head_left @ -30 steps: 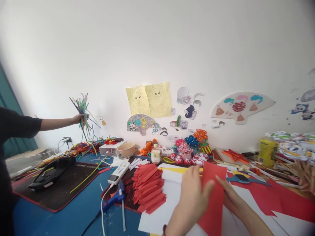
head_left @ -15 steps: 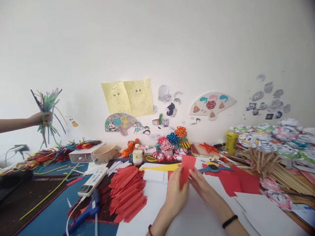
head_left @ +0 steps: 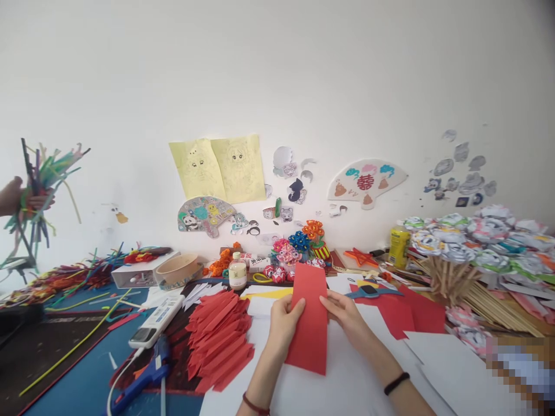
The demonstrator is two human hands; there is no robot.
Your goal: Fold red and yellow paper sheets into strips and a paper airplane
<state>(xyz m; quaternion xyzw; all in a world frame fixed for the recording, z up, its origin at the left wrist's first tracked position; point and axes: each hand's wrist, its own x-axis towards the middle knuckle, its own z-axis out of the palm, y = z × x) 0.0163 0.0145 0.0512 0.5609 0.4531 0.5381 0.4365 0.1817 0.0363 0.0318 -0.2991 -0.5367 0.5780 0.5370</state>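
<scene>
I hold a red paper strip [head_left: 309, 323] upright over white sheets [head_left: 347, 381], facing me. My left hand [head_left: 282, 320] grips its left edge and my right hand [head_left: 344, 315] pinches its right edge. A pile of folded red paper pieces [head_left: 221, 338] lies just left of my left hand. More red paper [head_left: 407, 315] lies flat to the right of my right hand.
Another person's hand [head_left: 17, 196] at far left holds up a bunch of coloured pipe cleaners [head_left: 41, 179]. A blue glue gun [head_left: 143, 372], a white device [head_left: 158, 320], a small bottle [head_left: 237, 271], paper flowers on sticks [head_left: 472, 254] and a yellow bottle [head_left: 399, 245] crowd the table.
The red strip was turned from edge-on to flat and upright between both my hands. My view swung right; the other person's hand with the pipe cleaners shifted to the left edge.
</scene>
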